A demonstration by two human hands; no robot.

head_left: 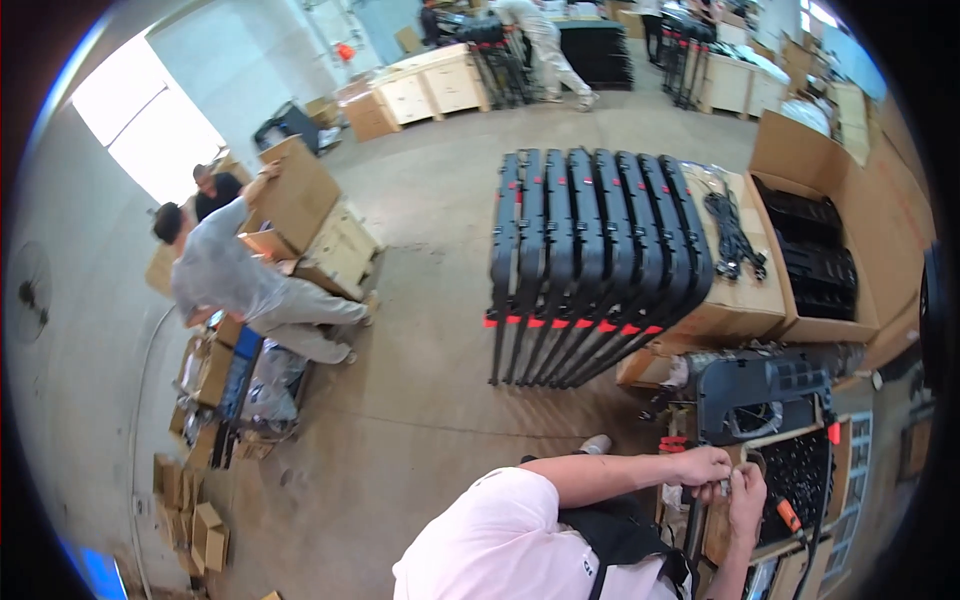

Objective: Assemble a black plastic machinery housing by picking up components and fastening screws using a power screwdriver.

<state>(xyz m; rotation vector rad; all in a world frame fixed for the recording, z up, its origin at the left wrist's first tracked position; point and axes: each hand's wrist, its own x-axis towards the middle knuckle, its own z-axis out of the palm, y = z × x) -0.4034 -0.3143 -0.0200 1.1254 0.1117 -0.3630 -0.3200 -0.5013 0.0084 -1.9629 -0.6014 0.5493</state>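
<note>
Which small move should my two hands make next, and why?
I would probably keep the left hand steady and let the right hand make a small fingertip adjustment, because their fingers are bent close together; what they hold, if anything, is too small to identify. The orange-and-black handheld tool near the small black parts is in neither hand, so it can likely wait.

The left hand (706, 465) and right hand (746, 492) meet, fingers bunched; anything between them is too small to tell. Right of them lie small black parts (797, 462) and an orange tool (789, 515); beyond, black frames (583, 230) stand in a row.
</note>
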